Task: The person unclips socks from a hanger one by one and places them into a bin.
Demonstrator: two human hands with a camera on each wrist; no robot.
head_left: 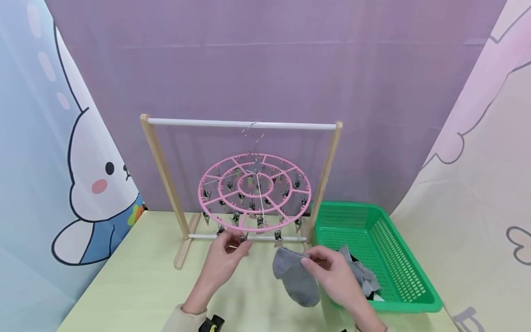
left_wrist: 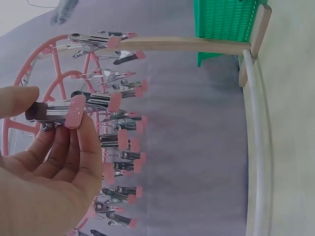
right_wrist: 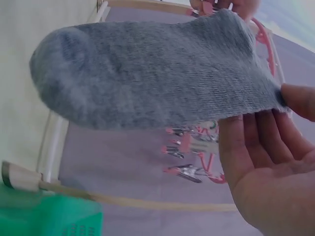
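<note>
A grey sock (head_left: pixel 296 276) hangs from my right hand (head_left: pixel 336 276), pinched at its cuff edge between thumb and fingers. In the right wrist view the sock (right_wrist: pixel 147 73) stretches out sideways with its toe at the left. My left hand (head_left: pixel 221 258) holds a metal clip (left_wrist: pixel 56 112) with pink tips, thumb on one side and fingers on the other. That clip is at the front edge of a pink round drying hanger (head_left: pixel 232 227), which carries several more such clips. The sock is to the right of the held clip, apart from it.
The hanger hooks over the white top bar (head_left: pixel 199 122) of a wooden stand (head_left: pixel 166 177). On the right, a green basket (head_left: pixel 408 258) holds grey fabric pieces (head_left: pixel 365 276) with some black and white. A pale green tabletop (head_left: pixel 137 286) lies below, with a purple curtain (head_left: pixel 265 78) behind.
</note>
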